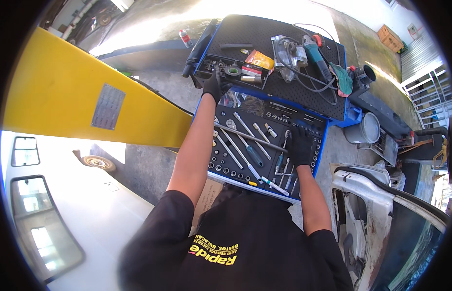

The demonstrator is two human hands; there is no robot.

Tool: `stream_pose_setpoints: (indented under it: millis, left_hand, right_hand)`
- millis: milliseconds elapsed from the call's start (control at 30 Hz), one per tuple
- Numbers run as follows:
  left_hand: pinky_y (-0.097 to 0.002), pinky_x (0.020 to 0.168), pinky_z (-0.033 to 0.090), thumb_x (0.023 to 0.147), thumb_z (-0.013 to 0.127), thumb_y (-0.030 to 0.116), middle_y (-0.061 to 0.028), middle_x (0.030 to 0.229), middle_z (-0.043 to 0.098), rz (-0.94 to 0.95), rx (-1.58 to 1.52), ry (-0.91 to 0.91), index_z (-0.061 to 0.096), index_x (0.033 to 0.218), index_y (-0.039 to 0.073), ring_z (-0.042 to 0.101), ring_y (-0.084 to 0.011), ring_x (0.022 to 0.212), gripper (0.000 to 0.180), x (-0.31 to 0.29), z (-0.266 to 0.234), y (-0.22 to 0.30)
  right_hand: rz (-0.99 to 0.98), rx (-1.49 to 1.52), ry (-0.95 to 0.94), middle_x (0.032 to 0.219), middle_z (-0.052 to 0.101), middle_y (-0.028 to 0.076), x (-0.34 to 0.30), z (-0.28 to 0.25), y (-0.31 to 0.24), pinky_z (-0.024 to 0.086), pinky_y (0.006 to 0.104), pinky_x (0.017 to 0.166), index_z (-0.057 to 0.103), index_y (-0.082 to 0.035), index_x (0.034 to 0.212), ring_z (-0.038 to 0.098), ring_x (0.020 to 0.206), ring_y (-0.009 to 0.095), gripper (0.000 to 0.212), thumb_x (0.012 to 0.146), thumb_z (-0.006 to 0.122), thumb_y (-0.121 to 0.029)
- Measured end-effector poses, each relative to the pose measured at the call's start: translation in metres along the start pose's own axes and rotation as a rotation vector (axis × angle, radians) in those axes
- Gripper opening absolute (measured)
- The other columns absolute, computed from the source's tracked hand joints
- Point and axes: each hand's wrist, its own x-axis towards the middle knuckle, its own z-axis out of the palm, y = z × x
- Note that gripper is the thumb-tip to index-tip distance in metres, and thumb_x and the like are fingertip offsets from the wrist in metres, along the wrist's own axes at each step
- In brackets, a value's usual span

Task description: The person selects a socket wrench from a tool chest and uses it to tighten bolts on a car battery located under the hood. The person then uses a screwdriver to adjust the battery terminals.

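Observation:
My left hand (216,88), in a black glove, is at the near left edge of a black parts tray (257,85). Its fingers are apart, reaching over loose small metal parts (217,65); nothing shows held in it. My gloved right hand (300,148) is over the right side of an open tool drawer (279,127). A long metal bar (255,138) runs from this hand leftward across the other tools, its right end at the glove. Below it lie a ratchet with a blue handle (254,155), more long-handled tools and rows of sockets (233,172).
On the cart's top (240,34) are an angle grinder (317,59), another corded power tool (284,56) and a green cloth (342,80). A yellow beam (90,92) stands left, a white vehicle (80,208) below it. A rusty vehicle door (362,213) and grey bucket (364,130) are right.

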Motion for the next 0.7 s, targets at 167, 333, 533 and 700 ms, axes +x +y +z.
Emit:
stream_pose_setpoints:
  millis: [167,333,533,700]
  left_hand:
    - [-0.0387,0.067,0.063,0.102,0.064,0.033,-0.0139,0.103,0.076,0.785,1.797,0.028,0.069,0.114,0.003,0.076,-0.0279,0.087,0.033,0.064,-0.051,0.011]
    - [-0.048,0.075,0.059,0.094,0.074,0.028,-0.0233,0.099,0.076,0.557,0.516,-0.155,0.07,0.112,0.005,0.073,-0.0415,0.089,0.029,-0.003,-0.06,-0.031]
    - [-0.0381,0.072,0.059,0.109,0.045,0.025,-0.0195,0.093,0.076,0.369,0.631,0.026,0.072,0.101,-0.005,0.074,-0.0273,0.08,0.04,-0.098,-0.084,-0.043]
    - [-0.052,0.073,0.054,0.111,0.039,0.024,-0.0246,0.099,0.075,0.667,1.37,-0.053,0.069,0.105,0.001,0.073,-0.0395,0.088,0.039,-0.063,-0.091,-0.095]
  right_hand:
    - [-0.009,0.049,0.004,0.126,0.064,0.017,0.007,-0.003,-0.014,0.043,0.0524,0.109,0.064,-0.014,0.131,0.058,0.123,0.039,0.038,0.095,0.063,-0.026]
    - [-0.005,0.047,0.054,0.125,0.064,0.016,-0.003,0.001,0.008,0.043,0.0527,0.108,0.064,-0.013,0.131,0.058,0.122,0.038,0.037,0.096,0.062,-0.025]
    - [0.01,0.03,0.041,0.12,0.064,0.015,-0.002,0.005,0.008,0.043,0.0524,0.107,0.064,-0.012,0.127,0.059,0.119,0.036,0.033,0.098,0.062,-0.028]
    - [0.019,0.063,0.025,0.121,0.064,0.015,-0.003,0.01,0.013,0.043,0.051,0.108,0.064,-0.012,0.13,0.058,0.12,0.035,0.039,0.094,0.063,-0.028]
